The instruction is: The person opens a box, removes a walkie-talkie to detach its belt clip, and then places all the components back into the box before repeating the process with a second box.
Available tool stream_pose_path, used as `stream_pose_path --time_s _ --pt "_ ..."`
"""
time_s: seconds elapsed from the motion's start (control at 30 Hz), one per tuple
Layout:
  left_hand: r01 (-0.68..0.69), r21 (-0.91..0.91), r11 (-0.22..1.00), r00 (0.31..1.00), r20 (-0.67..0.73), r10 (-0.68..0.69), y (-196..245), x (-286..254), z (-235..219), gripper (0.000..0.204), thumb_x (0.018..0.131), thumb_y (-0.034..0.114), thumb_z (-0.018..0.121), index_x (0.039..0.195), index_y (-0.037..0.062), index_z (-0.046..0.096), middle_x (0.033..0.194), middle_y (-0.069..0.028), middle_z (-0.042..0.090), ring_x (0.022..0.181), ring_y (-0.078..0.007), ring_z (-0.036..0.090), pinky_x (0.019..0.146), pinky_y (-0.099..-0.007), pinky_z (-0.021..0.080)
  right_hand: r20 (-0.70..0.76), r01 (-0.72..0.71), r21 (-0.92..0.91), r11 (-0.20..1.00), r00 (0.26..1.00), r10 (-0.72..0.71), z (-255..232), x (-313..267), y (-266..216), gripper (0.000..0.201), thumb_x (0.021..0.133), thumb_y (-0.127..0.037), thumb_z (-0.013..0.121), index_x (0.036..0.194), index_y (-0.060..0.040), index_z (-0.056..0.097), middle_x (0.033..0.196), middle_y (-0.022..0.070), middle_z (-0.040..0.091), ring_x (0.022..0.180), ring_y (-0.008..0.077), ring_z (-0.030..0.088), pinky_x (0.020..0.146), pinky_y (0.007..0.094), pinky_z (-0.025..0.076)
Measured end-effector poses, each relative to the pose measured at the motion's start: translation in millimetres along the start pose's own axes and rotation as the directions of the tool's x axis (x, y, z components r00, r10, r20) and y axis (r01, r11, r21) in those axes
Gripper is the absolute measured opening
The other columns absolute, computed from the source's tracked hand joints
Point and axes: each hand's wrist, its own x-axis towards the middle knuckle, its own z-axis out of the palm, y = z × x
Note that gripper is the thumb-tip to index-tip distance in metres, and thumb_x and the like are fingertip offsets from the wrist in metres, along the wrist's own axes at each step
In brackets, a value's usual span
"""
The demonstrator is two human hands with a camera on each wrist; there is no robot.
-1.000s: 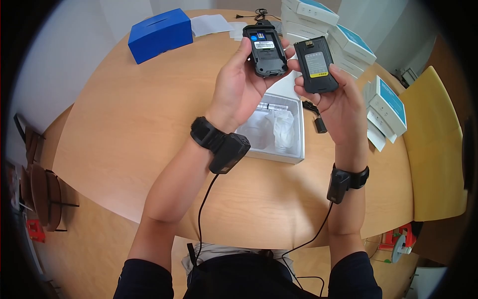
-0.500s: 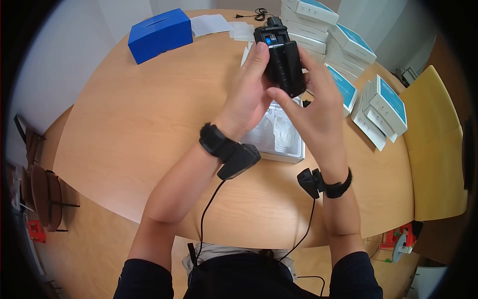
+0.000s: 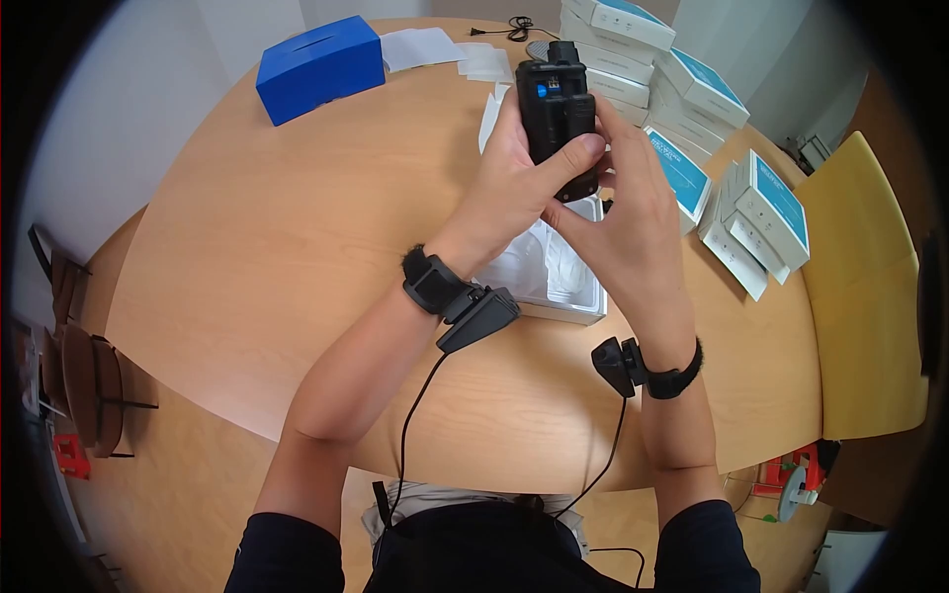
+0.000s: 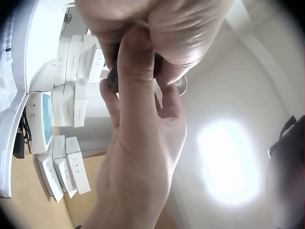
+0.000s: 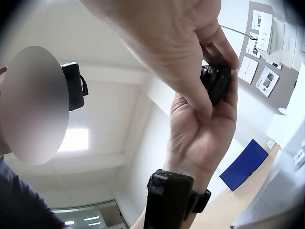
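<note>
Above the open white box, both hands come together around a black handheld device (image 3: 535,114) with a stubby top and a blue sticker in its back recess. My left hand (image 3: 499,193) grips the device from the left, its thumb lying across the black battery pack (image 3: 577,113). That pack lies slanted against the device's back, and the blue sticker and metal contacts show above it. My right hand (image 3: 638,212) holds the pack's right side, thumb near the lower end. In the left wrist view the hands mostly hide both parts; the right wrist view shows a dark edge.
Under the hands stands the open white box (image 3: 563,308), with plastic-wrapped contents. Stacked white boxes (image 3: 618,54) fill the back right, and more white-and-teal boxes (image 3: 771,203) lean at the right. A blue box (image 3: 321,69), papers (image 3: 420,49) and a coiled cable (image 3: 516,30) lie along the far edge.
The right hand turned over and brought the battery pack from beside the device onto its back. More recently, the left thumb moved across onto the pack.
</note>
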Motion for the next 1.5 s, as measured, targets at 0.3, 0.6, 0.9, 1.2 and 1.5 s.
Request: stream_pose_path --time_s 0.3,0.6,0.9,1.2,1.5 --pt "-0.039 0.050 0.998 0.999 0.025 0.038 -1 1 -4 0.056 0.098 0.007 0.077 0.146 0.0061 0.049 0.129 -0.0043 0.066 0.114 -0.0131 0.068 0.098 -0.0324 0.061 0.044 -0.015 -0.026 1.000 0.999 0.016 -1 1 -2 0.103 0.067 -0.012 0.099 0.155 0.0002 0.048 0.117 0.0158 0.062 0.099 0.0349 0.071 0.079 0.0432 0.061" --pt "-0.040 0.091 0.995 0.999 -0.007 0.041 3 0 -4 0.058 0.094 0.005 0.080 0.145 0.0048 0.052 0.135 -0.0067 0.067 0.119 -0.0147 0.069 0.101 -0.0349 0.061 0.056 -0.015 -0.072 0.997 0.998 0.019 -2 -1 -3 0.103 0.064 -0.019 0.102 0.152 -0.0002 0.051 0.114 0.0147 0.063 0.094 0.0328 0.073 0.073 0.0419 0.062" --pt "-0.113 0.177 0.978 0.993 -0.020 0.118 -2 4 -8 0.054 0.096 0.014 0.083 0.141 0.0049 0.055 0.127 -0.0055 0.072 0.113 -0.0140 0.071 0.096 -0.0317 0.062 0.055 0.002 -0.061 0.998 0.999 0.001 2 -2 -3 0.106 0.060 -0.020 0.104 0.150 -0.0046 0.050 0.136 0.0148 0.062 0.107 0.0343 0.071 0.079 0.0426 0.063" --pt "-0.050 0.169 0.984 0.998 0.041 0.044 3 2 1 0.051 0.096 0.019 0.083 0.137 0.0020 0.057 0.117 -0.0071 0.073 0.102 -0.0143 0.074 0.087 -0.0296 0.063 0.014 0.132 0.064 0.989 0.991 -0.133 -11 9 9 0.137 0.051 -0.019 0.106 0.168 -0.0104 0.035 0.146 0.0174 0.055 0.125 0.0387 0.061 0.094 0.0441 0.061" --pt "0.006 0.107 0.994 0.999 0.053 -0.011 4 0 5 0.050 0.096 0.021 0.084 0.133 -0.0003 0.058 0.115 -0.0087 0.072 0.100 -0.0163 0.074 0.087 -0.0307 0.065 0.078 0.046 0.165 0.985 0.995 -0.060 -16 9 12 0.125 0.054 -0.016 0.105 0.162 -0.0151 0.043 0.142 0.0151 0.055 0.112 0.0337 0.067 0.083 0.0396 0.065"
